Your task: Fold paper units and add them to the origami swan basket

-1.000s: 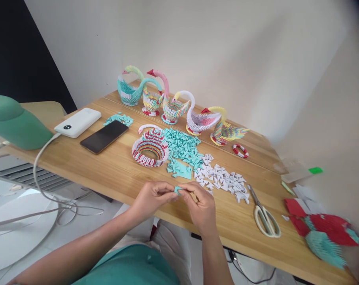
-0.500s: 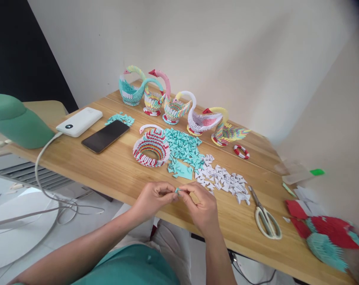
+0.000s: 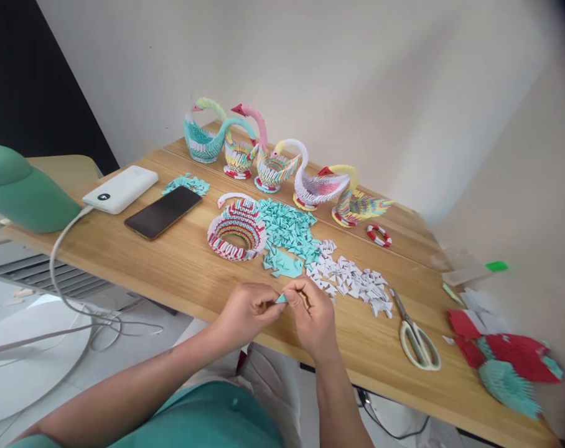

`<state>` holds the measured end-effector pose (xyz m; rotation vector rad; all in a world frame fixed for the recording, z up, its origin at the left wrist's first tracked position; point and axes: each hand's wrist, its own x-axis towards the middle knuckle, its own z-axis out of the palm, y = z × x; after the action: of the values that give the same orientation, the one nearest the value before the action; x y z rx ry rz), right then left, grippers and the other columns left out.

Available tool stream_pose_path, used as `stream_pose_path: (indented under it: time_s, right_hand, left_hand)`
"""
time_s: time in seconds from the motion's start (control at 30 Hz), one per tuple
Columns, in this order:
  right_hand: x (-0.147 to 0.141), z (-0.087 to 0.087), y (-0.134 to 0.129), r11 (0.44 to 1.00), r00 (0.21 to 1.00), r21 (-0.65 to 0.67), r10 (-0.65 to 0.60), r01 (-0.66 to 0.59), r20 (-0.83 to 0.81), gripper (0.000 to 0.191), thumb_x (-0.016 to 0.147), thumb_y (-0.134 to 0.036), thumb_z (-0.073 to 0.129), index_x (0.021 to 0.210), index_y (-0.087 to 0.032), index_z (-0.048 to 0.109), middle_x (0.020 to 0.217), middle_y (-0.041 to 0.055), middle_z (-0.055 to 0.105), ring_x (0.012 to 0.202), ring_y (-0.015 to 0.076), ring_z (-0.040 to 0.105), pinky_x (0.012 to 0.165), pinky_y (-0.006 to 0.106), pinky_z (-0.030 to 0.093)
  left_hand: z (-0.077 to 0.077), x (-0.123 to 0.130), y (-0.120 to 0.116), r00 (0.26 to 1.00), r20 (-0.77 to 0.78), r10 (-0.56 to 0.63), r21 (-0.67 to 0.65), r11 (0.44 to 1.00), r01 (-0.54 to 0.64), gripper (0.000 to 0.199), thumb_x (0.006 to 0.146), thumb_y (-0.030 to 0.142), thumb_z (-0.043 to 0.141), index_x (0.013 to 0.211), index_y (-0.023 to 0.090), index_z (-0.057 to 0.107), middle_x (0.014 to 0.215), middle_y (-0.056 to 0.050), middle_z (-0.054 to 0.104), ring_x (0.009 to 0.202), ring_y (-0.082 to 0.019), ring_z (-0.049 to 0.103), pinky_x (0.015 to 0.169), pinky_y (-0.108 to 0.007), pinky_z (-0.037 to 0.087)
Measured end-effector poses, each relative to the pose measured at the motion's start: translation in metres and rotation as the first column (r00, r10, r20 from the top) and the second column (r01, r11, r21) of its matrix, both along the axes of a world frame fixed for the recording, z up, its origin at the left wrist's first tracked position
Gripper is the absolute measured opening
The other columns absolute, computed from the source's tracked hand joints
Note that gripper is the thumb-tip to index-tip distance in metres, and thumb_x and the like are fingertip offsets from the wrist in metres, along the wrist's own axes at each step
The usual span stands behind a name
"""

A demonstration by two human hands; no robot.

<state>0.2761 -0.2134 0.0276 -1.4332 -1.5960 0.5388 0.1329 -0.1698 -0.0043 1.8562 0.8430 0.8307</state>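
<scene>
A small teal paper piece (image 3: 281, 299) is pinched between my left hand (image 3: 251, 311) and my right hand (image 3: 311, 314), above the table's front edge. Both hands have their fingertips closed on it. Beyond them lie a teal paper sheet (image 3: 289, 266), a heap of folded teal pieces (image 3: 289, 229) and a heap of folded white pieces (image 3: 350, 277). A round red, white and teal paper basket (image 3: 238, 231) with a white curved neck stands left of the teal heap.
Several paper swans (image 3: 272, 171) line the back of the wooden table (image 3: 180, 267). At left are a green bottle (image 3: 28, 190), a white power bank (image 3: 121, 188) and a phone (image 3: 163, 212). Scissors (image 3: 417, 342), a red-white ring (image 3: 378, 236) and red paper (image 3: 520, 359) are at right.
My right hand's fingers have shifted around the teal piece, and more of it shows between my fingertips. The whole view has moved slightly.
</scene>
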Motion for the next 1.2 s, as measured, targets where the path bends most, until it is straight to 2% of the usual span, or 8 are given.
stream_pose_path:
  time_s: [0.13,0.33,0.47,0.57,0.67,0.8,0.9,1.2]
  right_hand:
    - [0.000,-0.006,0.002,0.997,0.993,-0.078,-0.009,0.000,-0.114,0.020,0.093,-0.030,0.051,0.076,-0.021,0.057,0.070,-0.0012,0.059,0.065,0.0138,0.055,0.062,0.025,0.044]
    - [0.005,-0.003,0.002,0.997,0.996,-0.078,-0.018,0.011,-0.086,0.020,0.092,-0.031,0.053,0.077,-0.021,0.060,0.072,-0.0011,0.062,0.067,0.0141,0.057,0.066,0.026,0.044]
    - [0.007,-0.004,0.001,0.994,0.996,-0.103,-0.039,0.030,-0.084,0.011,0.088,-0.031,0.060,0.086,-0.022,0.065,0.075,-0.0006,0.065,0.068,0.0152,0.058,0.066,0.026,0.045]
    - [0.006,-0.003,-0.001,0.996,0.999,-0.087,-0.034,0.032,-0.018,0.014,0.088,-0.029,0.060,0.077,-0.022,0.062,0.072,-0.0015,0.063,0.067,0.0144,0.057,0.065,0.025,0.045]
    - [0.005,-0.002,-0.003,0.999,0.999,-0.041,-0.006,0.007,0.035,0.018,0.091,-0.028,0.055,0.075,-0.021,0.060,0.071,-0.0015,0.062,0.066,0.0138,0.056,0.065,0.024,0.044]
    - [0.006,-0.003,-0.002,0.999,1.000,-0.030,-0.010,0.009,-0.009,0.017,0.091,-0.028,0.054,0.076,-0.022,0.060,0.071,-0.0014,0.063,0.066,0.0139,0.058,0.065,0.025,0.046]
    - [0.006,-0.005,-0.002,1.000,0.998,-0.014,-0.012,0.011,-0.063,0.014,0.091,-0.027,0.056,0.080,-0.021,0.062,0.073,-0.0012,0.065,0.068,0.0141,0.060,0.066,0.024,0.048]
    - [0.009,-0.016,-0.004,0.959,0.989,0.258,-0.136,0.117,0.057,0.018,0.086,-0.013,0.064,0.100,-0.025,0.067,0.087,-0.0002,0.070,0.079,0.0146,0.065,0.076,0.026,0.051]
  left_hand:
    - [0.000,-0.003,-0.001,0.999,-0.048,0.013,0.197,0.980,-0.004,0.037,0.089,0.026,0.050,0.053,0.017,0.048,0.054,0.001,0.047,0.057,-0.012,0.043,0.059,-0.026,0.029]
    - [-0.002,-0.010,-0.004,0.995,0.098,-0.015,-0.092,0.995,0.024,0.030,0.091,0.032,0.053,0.069,0.016,0.064,0.063,-0.001,0.061,0.060,-0.013,0.052,0.059,-0.023,0.036]
    - [-0.002,-0.010,-0.002,0.991,0.129,0.043,-0.069,0.997,-0.035,0.028,0.088,0.027,0.055,0.064,0.015,0.062,0.059,0.000,0.057,0.058,-0.012,0.051,0.060,-0.024,0.036]
    - [0.000,-0.010,0.000,0.991,0.125,0.039,0.009,0.999,-0.040,0.027,0.087,0.024,0.056,0.062,0.015,0.062,0.057,0.001,0.054,0.057,-0.012,0.049,0.061,-0.025,0.036]
    - [0.000,-0.010,0.001,0.985,0.169,0.016,-0.122,0.993,0.005,0.020,0.085,0.027,0.059,0.070,0.016,0.064,0.062,0.000,0.058,0.060,-0.012,0.052,0.062,-0.024,0.037]
    - [-0.001,-0.010,0.005,0.920,0.391,-0.037,-0.506,0.826,0.248,0.022,0.082,0.037,0.066,0.084,0.015,0.062,0.077,-0.004,0.069,0.072,-0.015,0.062,0.068,-0.025,0.045]
    - [-0.004,-0.009,0.008,0.882,0.470,-0.020,-0.585,0.741,0.329,0.025,0.079,0.038,0.071,0.080,0.014,0.062,0.075,-0.004,0.071,0.072,-0.015,0.064,0.070,-0.025,0.046]
    - [-0.003,-0.002,0.008,0.884,0.440,0.160,-0.556,0.821,0.128,0.028,0.072,0.039,0.078,0.074,0.013,0.066,0.070,-0.002,0.069,0.069,-0.013,0.060,0.069,-0.024,0.044]
